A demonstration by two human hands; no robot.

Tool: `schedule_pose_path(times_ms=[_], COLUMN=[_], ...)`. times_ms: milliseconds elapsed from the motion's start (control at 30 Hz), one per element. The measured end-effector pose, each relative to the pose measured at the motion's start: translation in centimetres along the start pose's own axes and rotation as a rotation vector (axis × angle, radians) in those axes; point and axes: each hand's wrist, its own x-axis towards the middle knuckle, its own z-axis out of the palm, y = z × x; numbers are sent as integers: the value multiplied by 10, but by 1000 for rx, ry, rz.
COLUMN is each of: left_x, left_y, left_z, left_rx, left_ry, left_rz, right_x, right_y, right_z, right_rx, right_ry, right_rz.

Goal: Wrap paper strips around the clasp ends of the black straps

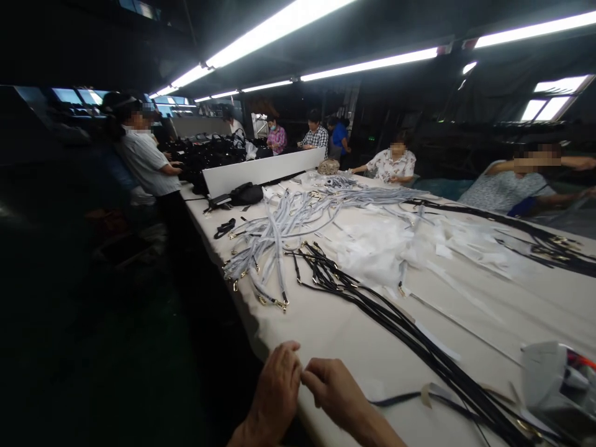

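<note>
At the table's near left edge, my left hand (278, 386) and my right hand (334, 390) are close together with their fingertips almost meeting. The fingers of both are curled in a pinch; anything between them is too small or hidden to make out. Just right of my right hand, a dark strap (395, 399) with a pale paper band lies on the table. Beyond it runs a bundle of black straps (372, 302) with gold-coloured metal clasps. Farther off is a pile of straps wrapped in pale, translucent covering (274, 233), with gold clips at their ends.
The pale-covered table (321, 329) stretches away to the right. Crumpled white wrapping (382, 248) lies mid-table, more black straps (540, 239) at the far right. A whitish container (542, 379) stands near right. A white board (265, 171) crosses behind. Several people work around the tables.
</note>
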Motion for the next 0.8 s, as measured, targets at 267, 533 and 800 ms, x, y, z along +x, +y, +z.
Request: schedule_pose_path(times_ms=[267, 533, 800], left_x=[0, 17, -10], left_y=[-46, -2, -153], left_z=[-28, 0, -41], left_rx=[101, -294, 119], left_ry=[127, -91, 379], left_rz=[-195, 37, 3], right_x=[-6, 9, -10], right_y=[14, -27, -27], right_z=[-53, -35, -169], right_rx=[69, -147, -159], right_ry=[-174, -161, -61], right_rz=[133, 77, 248])
